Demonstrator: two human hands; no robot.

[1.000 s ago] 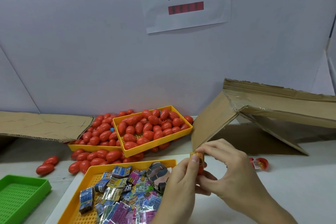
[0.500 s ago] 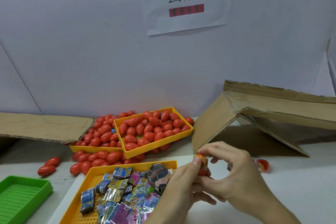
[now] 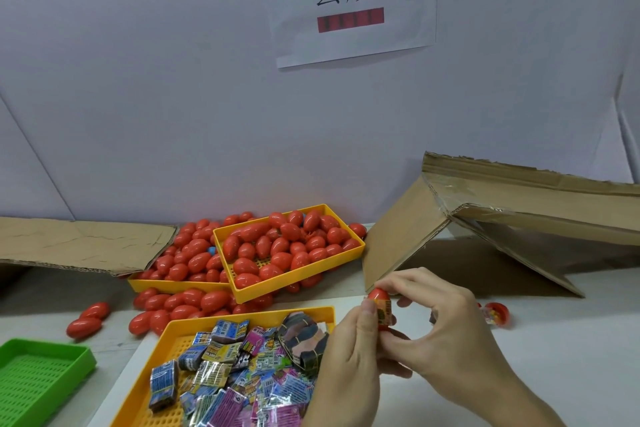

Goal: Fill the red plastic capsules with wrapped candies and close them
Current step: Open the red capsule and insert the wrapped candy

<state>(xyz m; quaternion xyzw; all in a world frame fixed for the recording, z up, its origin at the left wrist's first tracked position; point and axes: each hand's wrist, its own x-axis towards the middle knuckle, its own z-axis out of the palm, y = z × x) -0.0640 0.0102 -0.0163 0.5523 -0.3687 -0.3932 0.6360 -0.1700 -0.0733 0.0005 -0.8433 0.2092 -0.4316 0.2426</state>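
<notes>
At the far left near edge sits a green tray (image 3: 38, 378), and beyond it a flat cardboard sheet (image 3: 86, 246) lies against the wall. Two loose capsules (image 3: 86, 321) rest on the table (image 3: 554, 350) between them. Further right, two yellow trays (image 3: 298, 274) hold heaps of closed red capsules (image 3: 277, 246), with more spilled around their near sides. Nearer, a third yellow tray, the candy tray (image 3: 173, 329), holds the wrapped candies (image 3: 235, 374).

Just right of that tray, both hands meet on one capsule (image 3: 379, 295). The left hand (image 3: 349, 357) pinches it from the near left, thumb up along its side. The right hand (image 3: 446, 326) curls its fingers round it from the right and over the top. A wrapped candy (image 3: 383, 310) shows at the middle of the capsule, between the red top half and the lower half, so the capsule looks not yet shut.

The capsule stands roughly upright, its long axis near vertical, tilted slightly. It lies between the two hands, about equally near both. I judge that closing it means pressing the halves together along that axis, the candy tucked in first so it does not catch in the seam.

Right of the hands, an open capsule half (image 3: 497, 311) with something inside lies on the table. Behind stands a folded cardboard box (image 3: 502, 218).
</notes>
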